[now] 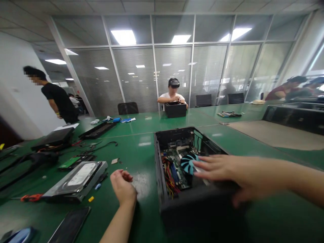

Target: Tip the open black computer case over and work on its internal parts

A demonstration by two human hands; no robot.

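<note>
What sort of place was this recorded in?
Likely an office or meeting room used for computer hardware work: a glass partition at the back, a black chair by the green table, and an open computer case on it.

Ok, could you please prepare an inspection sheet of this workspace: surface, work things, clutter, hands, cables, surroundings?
Surface: green table, seams visible.
Job's things: open black computer case with turquoise-bladed fan inside.
Clutter: hard drive, red-handled tool, dark flat slab, all left of the case.
Hands: right hand, blurred, spread over the fan, contact unclear; left hand curled beside the case, its hold unclear.
Cables: coloured wires inside the case; black cable on the table.
Surroundings: person at another dark case; glass partition behind.
</note>
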